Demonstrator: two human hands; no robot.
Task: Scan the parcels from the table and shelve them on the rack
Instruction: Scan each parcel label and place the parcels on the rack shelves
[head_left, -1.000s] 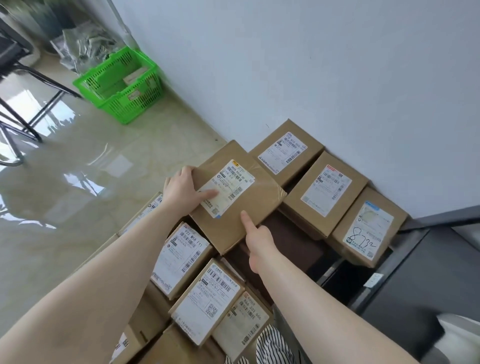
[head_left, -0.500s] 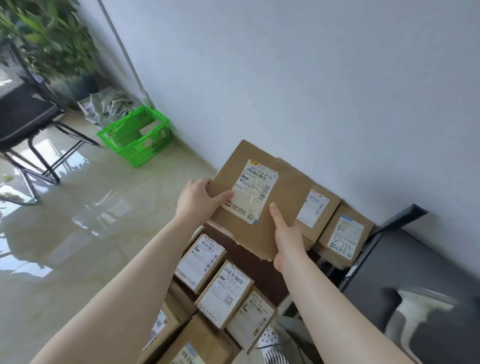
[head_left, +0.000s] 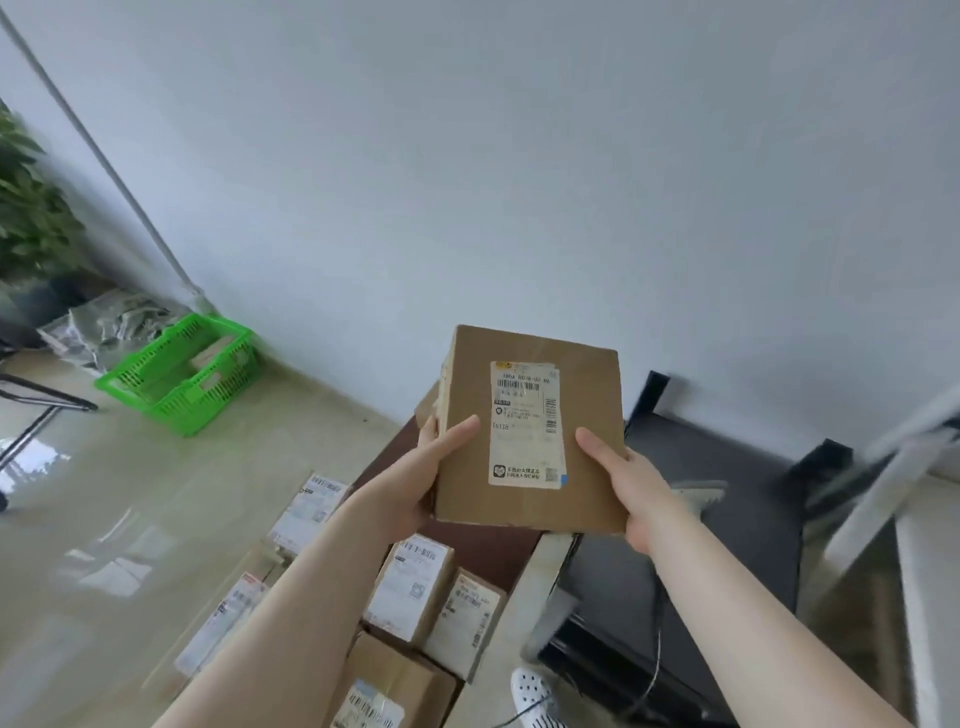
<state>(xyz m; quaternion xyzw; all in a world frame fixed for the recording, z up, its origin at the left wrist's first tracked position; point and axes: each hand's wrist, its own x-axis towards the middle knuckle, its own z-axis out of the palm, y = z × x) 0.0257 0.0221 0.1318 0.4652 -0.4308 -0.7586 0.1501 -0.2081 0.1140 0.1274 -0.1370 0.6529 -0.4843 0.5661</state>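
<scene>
Brown cardboard parcel (head_left: 530, 431) with white label held aloft, left hand (head_left: 415, 483) and right hand (head_left: 636, 488) gripped its sides, fingers curled round edges, labelled boxes (head_left: 410, 592) below, green mesh basket (head_left: 182, 374) behind.

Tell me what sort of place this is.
Likely a small parcel pickup or sorting room, not a big warehouse. Both hands hold a labelled cardboard parcel; more labelled parcels lie below, and a green basket sits on the tiled floor.
</scene>
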